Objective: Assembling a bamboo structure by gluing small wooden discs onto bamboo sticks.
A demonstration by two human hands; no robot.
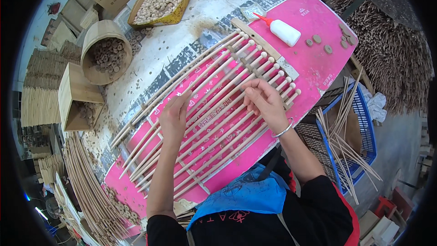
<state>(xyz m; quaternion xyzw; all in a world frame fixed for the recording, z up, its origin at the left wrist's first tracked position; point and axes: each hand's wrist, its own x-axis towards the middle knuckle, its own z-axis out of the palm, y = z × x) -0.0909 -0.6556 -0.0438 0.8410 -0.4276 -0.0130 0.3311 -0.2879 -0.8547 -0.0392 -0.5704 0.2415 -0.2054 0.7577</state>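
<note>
Pale wooden sticks (218, 120) with round ball ends (271, 59) lie side by side in a slanting row over a pink board. Wooden rings (249, 67) sit on several of them near the ball ends. My left hand (174, 113) is closed over the left part of the row, its fingers pinched on a wooden stick. To the right, my right hand (266, 101) hovers over the sticks below the rings, fingers curled together. What they hold, if anything, is hidden. Beyond the ball ends lies a white glue bottle (285, 33) with a red tip.
A wooden strip (255, 38) runs along the ball ends. Loose rings (328, 49) lie at the far right. A yellow tray (182, 11) of wooden balls and a wooden bucket (93, 70) of rings stand far left. A blue basket (371, 132) with sticks is at the right.
</note>
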